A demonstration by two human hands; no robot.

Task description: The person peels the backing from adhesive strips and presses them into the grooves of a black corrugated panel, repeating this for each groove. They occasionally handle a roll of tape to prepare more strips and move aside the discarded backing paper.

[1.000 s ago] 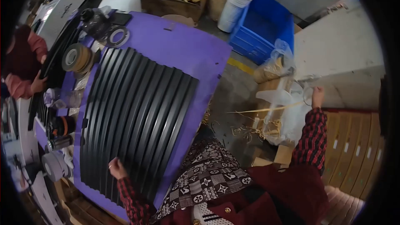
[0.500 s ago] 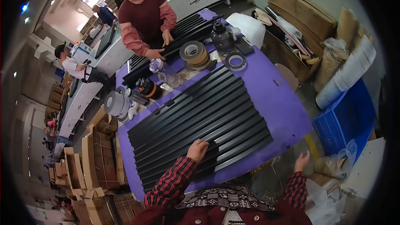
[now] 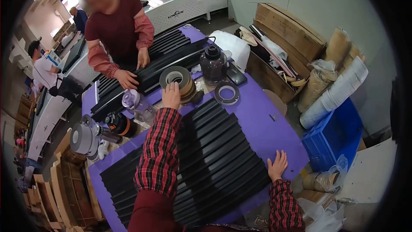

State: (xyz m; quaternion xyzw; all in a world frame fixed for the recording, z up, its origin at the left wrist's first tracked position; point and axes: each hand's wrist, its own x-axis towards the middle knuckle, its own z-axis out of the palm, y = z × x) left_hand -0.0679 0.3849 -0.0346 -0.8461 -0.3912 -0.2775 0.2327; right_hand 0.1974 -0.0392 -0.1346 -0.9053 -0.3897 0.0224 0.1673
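My left hand (image 3: 171,96) is stretched across to a stack of tape rolls, its fingers hooked over the near rim of the top roll of tape (image 3: 166,77); the thumb is hidden. My right hand (image 3: 277,166) rests with fingers spread at the right edge of a black ribbed panel (image 3: 214,146), by the purple tabletop (image 3: 296,152). The panel lies flat beneath my left forearm. To the right of the stack, a flat black tape roll (image 3: 226,93) lies on the table.
A dark jug (image 3: 213,66), a purple-lidded bottle (image 3: 138,105), an orange-banded black bottle (image 3: 120,124) and grey tape rolls (image 3: 83,139) line the table's middle. Opposite, a co-worker's hands (image 3: 126,78) rest near black strips (image 3: 150,79). A blue bin (image 3: 332,135) stands right.
My left hand has gone from above the panel forward to the tape stack. My right hand has come from beside the table onto the panel's right edge. The view has shifted.
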